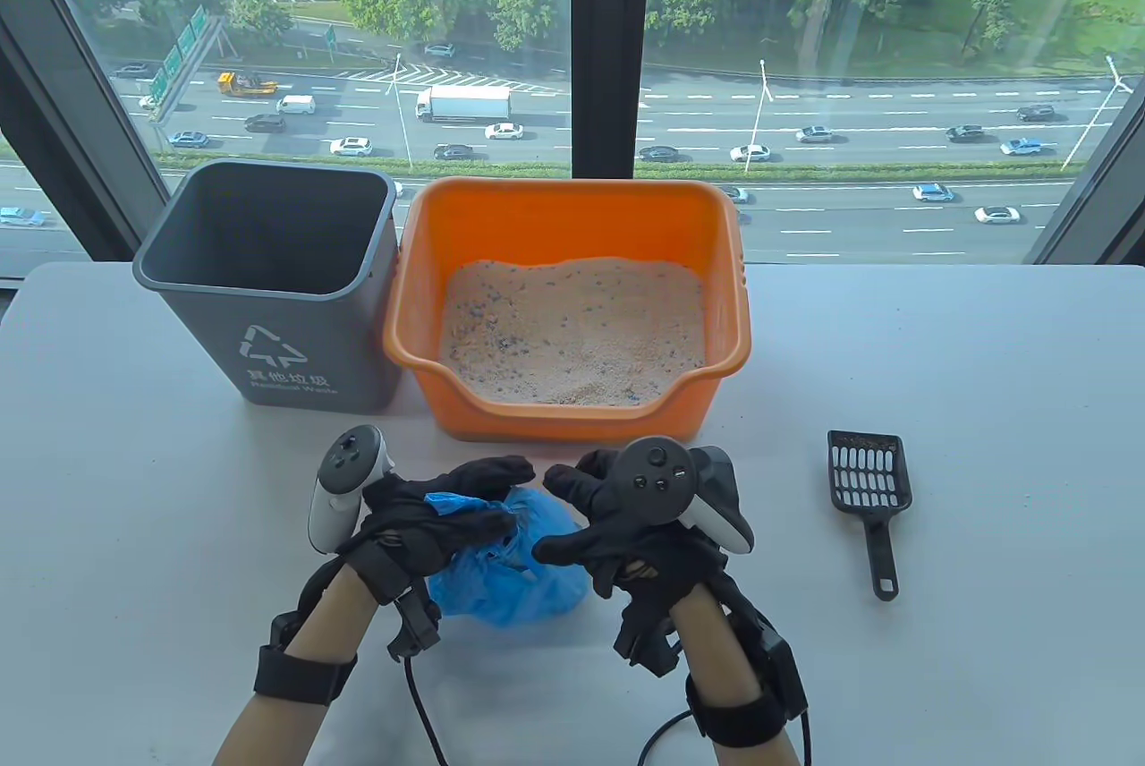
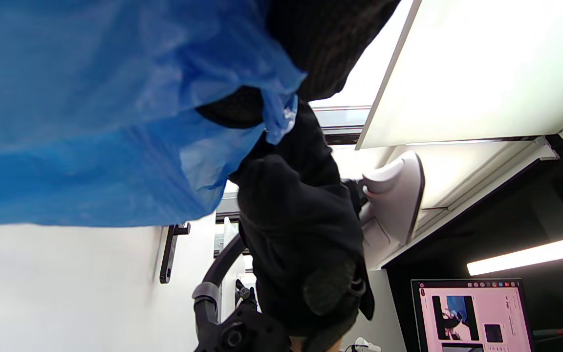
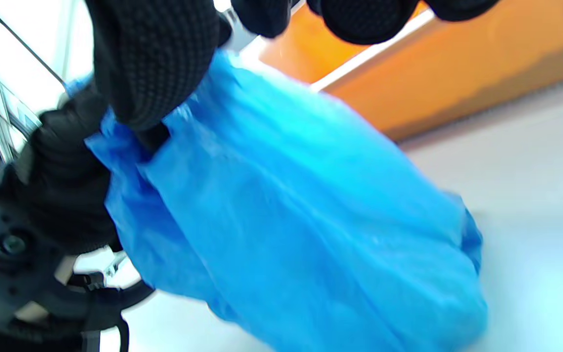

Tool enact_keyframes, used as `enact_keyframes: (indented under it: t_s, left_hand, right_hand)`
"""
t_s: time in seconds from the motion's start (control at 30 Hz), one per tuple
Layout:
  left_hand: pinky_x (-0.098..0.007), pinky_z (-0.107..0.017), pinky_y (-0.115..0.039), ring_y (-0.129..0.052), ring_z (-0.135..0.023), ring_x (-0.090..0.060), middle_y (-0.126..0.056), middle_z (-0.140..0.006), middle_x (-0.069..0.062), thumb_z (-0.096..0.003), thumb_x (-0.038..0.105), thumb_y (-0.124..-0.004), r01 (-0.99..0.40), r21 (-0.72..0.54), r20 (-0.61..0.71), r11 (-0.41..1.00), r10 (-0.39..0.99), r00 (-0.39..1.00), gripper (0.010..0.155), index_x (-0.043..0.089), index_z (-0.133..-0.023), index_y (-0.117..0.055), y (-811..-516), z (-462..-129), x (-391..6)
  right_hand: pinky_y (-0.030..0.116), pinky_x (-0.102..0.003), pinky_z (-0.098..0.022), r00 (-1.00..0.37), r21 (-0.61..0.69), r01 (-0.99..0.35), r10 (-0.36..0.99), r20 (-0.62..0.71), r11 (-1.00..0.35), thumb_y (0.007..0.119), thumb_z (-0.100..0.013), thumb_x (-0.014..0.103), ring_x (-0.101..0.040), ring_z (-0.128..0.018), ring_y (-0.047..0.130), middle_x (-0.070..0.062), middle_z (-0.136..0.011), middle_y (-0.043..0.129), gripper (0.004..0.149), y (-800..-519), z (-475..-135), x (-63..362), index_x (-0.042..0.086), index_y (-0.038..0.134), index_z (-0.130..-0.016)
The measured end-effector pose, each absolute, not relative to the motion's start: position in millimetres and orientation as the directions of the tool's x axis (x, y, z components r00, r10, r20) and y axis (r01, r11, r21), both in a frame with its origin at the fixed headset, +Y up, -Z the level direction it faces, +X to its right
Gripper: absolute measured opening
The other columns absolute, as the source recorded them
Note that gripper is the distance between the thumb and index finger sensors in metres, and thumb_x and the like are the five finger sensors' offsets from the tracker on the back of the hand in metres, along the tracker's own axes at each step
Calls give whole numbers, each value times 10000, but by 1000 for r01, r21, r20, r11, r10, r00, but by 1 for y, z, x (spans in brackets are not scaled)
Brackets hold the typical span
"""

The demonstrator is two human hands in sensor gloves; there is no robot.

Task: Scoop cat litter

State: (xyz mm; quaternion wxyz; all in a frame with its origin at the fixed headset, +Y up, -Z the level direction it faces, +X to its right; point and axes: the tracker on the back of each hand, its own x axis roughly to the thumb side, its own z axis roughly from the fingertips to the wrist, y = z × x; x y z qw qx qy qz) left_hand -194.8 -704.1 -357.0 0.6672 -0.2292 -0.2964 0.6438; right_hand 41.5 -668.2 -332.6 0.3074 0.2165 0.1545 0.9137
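The grey waste bin [image 1: 268, 283] carried, on its front face, a white triangular recycling symbol [image 1: 272, 348] of three chasing arrows. Beneath it stood a line of white Chinese characters, 其他垃圾 [image 1: 289, 378], and under that a smaller English line that appeared to read "Residual Waste" [image 1: 294, 391], though blurred. The green highway signs [image 1: 179, 50] outside the window were too small to read.
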Motion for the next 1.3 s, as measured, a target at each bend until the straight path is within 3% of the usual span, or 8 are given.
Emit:
enact_keyframes:
  t_s: [0.1, 0.27, 0.37, 0.57, 0.77, 0.9, 1.07, 1.3]
  left_hand:
    - [-363, -523, -759, -923, -690, -234, -728, -947, -125, -515, 174, -844, -694, -710, 134, 118, 990, 32, 660, 171, -1081, -505, -702, -353, -189]
    - [-370, -518, -734, -879, -676, -289, -730, -897, -140, -518, 128, -836, -663, -689, 234, 294, 955, 180, 635, 167, -1075, -533, -695, -348, -190]
    - [-372, -512, -732, -874, -677, -298, -724, -902, -124, -519, 118, -833, -613, -615, 356, 497, 868, 346, 633, 168, -1074, -533, -688, -344, -187]
    - [-337, -498, -735, -869, -696, -276, -732, -928, -90, -527, 144, -797, -449, -125, 488, 885, 449, 748, 551, 220, -1040, -613, -679, -329, -180]
    - [-434, -586, -669, -793, -822, -327, -645, -1022, -101, -508, 469, -751, -516, 111, 420, 849, 431, 799, 684, 252, -1094, -473, -679, -320, -185]
    - [-424, -559, -678, -818, -771, -319, -647, -1018, -117, -503, 494, -750, -583, 56, 431, 810, 507, 746, 713, 236, -1099, -456, -678, -322, -191]
    - [-417, -559, -667, -810, -774, -299, -620, -1043, -101, -450, 556, -769, -557, 52, 490, 829, 465, 737, 801, 251, -1106, -425, -679, -318, -182]
    - [-413, -556, -654, -800, -769, -287, -588, -1066, -94, -338, 636, -774, -536, 70, 496, 841, 437, 751, 931, 268, -1111, -406, -679, -316, -181]
  right_hand:
    - [523, -512, -575, -682, 459, -482, 648, 339, -746, 915, -356, 466, -334, -776, 574, -189, -1096, 185, 890, -685, -338, 28, 245, 423, -1063]
    - [627, -489, -514, -616, 369, -620, 721, 317, -692, 885, -395, 331, -254, -650, 724, -118, -943, 645, 400, -701, -344, 23, 218, 872, -778]
    - [635, -498, -492, -570, 417, -649, 770, 287, -636, 881, -389, 293, -255, -603, 743, -110, -867, 711, 370, -711, -349, 21, 155, 902, -732]
    - [647, -503, -482, -523, 459, -653, 797, 301, -602, 880, -393, 283, -258, -581, 758, -121, -835, 741, 359, -701, -344, 21, 121, 917, -711]
    - [612, -518, -509, -491, 596, -606, 837, 240, -527, 860, -418, 368, -282, -634, 724, -157, -903, 672, 386, -711, -341, 12, 220, 857, -774]
    - [597, -496, -525, -343, 588, -716, 924, 172, -376, 765, -368, 626, -259, -660, 693, -210, -995, 527, 808, -714, -345, 20, 106, 638, -973]
    - [624, -472, -485, -22, 572, -820, 1000, -20, -7, 624, -484, 520, -240, -592, 738, -216, -928, 627, 608, -719, -346, 26, 115, 703, -930]
    - [644, -470, -471, -123, 671, -735, 992, 12, -100, 732, -471, 472, -234, -574, 759, -190, -887, 682, 536, -725, -349, 24, 132, 743, -885]
